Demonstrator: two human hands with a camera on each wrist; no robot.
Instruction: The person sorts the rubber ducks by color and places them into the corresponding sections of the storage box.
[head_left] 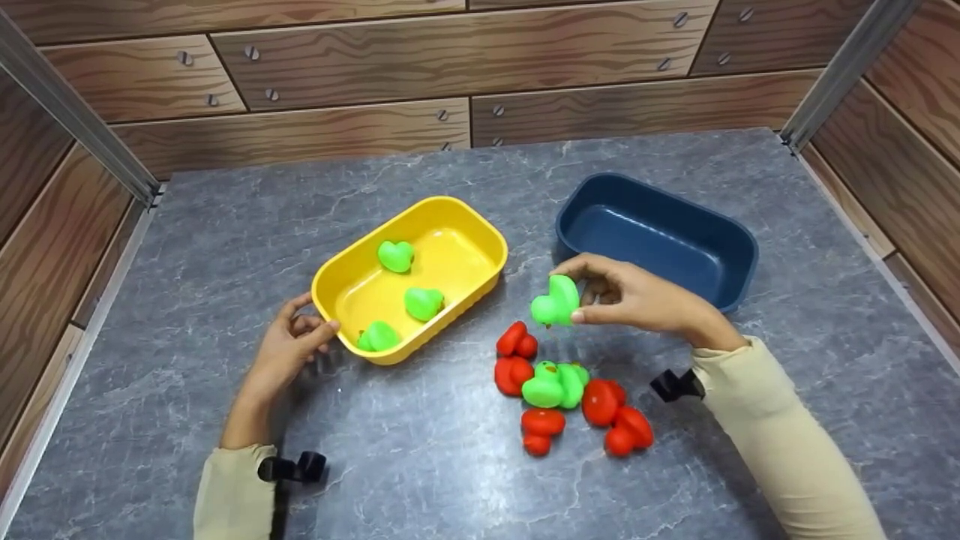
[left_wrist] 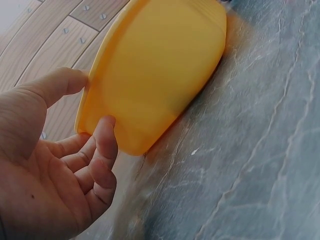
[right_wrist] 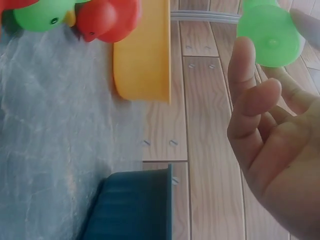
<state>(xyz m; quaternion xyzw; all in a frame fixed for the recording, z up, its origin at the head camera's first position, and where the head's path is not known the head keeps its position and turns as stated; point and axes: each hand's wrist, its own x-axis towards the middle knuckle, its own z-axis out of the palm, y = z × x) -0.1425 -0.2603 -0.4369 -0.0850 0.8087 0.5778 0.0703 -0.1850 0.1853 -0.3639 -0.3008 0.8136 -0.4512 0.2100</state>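
Note:
My right hand [head_left: 637, 296] pinches a green rubber duck [head_left: 556, 301] between thumb and fingers, above the table and in front of the navy tub. In the right wrist view the duck's underside [right_wrist: 272, 40] shows between the fingertips. My left hand [head_left: 294, 341] grips the near left end of the yellow tub [head_left: 352, 346] at its rim, thumb on the edge. The left wrist view shows the tub's outer wall [left_wrist: 155, 75] against the fingers. Three green ducks [head_left: 396, 256] lie inside the yellow tub. Below my right hand, two green ducks [head_left: 544, 386] sit among several red ducks [head_left: 602, 401].
A navy tub [head_left: 731, 259] stands at the back right, partly behind my right hand. Wood-patterned walls [head_left: 465, 60] enclose the grey marbled table [head_left: 420, 465] at the back and sides. Black wrist mounts [head_left: 292, 467] stick out from both sleeves.

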